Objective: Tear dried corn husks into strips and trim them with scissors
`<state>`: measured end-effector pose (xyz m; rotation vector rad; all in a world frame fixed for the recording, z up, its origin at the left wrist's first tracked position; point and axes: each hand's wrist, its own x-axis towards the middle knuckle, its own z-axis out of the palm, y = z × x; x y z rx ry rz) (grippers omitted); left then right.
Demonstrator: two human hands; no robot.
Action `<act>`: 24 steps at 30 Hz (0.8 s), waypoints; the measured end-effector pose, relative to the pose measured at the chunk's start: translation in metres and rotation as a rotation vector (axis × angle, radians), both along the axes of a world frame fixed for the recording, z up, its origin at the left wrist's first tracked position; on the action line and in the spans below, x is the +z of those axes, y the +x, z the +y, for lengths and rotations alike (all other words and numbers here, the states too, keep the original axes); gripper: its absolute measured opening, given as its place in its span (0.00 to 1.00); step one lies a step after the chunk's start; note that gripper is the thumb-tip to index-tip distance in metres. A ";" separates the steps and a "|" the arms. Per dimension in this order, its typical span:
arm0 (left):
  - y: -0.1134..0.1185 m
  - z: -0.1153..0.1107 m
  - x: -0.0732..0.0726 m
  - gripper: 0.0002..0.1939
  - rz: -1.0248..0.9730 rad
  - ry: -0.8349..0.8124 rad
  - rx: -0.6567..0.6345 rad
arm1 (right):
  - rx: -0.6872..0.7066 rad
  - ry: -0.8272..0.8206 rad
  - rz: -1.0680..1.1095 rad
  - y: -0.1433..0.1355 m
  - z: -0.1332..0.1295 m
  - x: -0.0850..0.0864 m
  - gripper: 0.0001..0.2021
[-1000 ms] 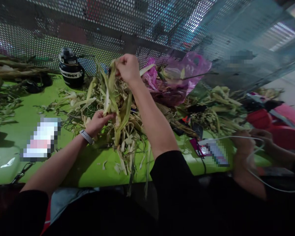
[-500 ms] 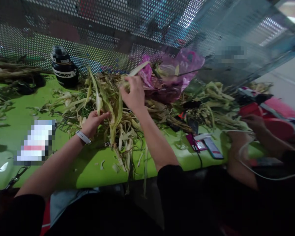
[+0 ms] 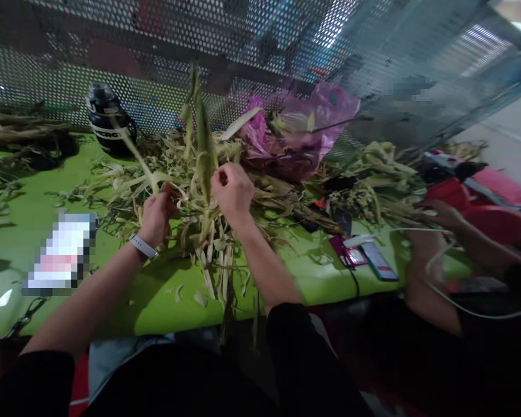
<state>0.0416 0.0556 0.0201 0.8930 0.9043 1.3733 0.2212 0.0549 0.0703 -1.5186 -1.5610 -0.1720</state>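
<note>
My left hand (image 3: 156,214), with a white band at the wrist, is closed on a pale strip of corn husk (image 3: 136,153) that sticks up toward the bottle. My right hand (image 3: 234,191) is closed in a pinch at the right edge of a tall yellow-green bunch of corn husk (image 3: 204,145). That bunch stands nearly upright between my hands, its tips raised in front of the perforated screen. Around and under both hands lies a heap of shredded dry husk (image 3: 219,240), with long strips hanging over the table's front edge. The fingertips of my left hand are partly hidden.
A black bottle (image 3: 110,124) stands at the back left of the green table (image 3: 125,301). A blurred-out phone (image 3: 61,249) lies front left. Behind my right hand is a pink plastic bag (image 3: 304,145). At right, another person's hand (image 3: 440,214) is near more husks (image 3: 377,179) and phones (image 3: 377,260).
My left hand has drawn slightly left and down with a husk strip. My right hand has come down from the top of the heap. The husk bunch now stands more upright.
</note>
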 end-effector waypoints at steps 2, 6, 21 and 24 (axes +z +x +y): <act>-0.003 0.001 0.004 0.21 -0.109 -0.051 -0.030 | -0.056 0.143 -0.051 0.010 0.002 0.020 0.13; -0.004 -0.007 0.014 0.14 -0.244 -0.114 -0.155 | -0.081 0.304 -0.231 0.012 0.003 0.041 0.16; 0.006 -0.016 0.012 0.17 -0.289 -0.116 -0.083 | 0.223 0.009 -0.524 -0.047 -0.024 -0.044 0.07; 0.003 -0.012 0.006 0.16 -0.256 -0.119 -0.087 | 0.200 0.083 -0.394 -0.044 -0.025 -0.040 0.11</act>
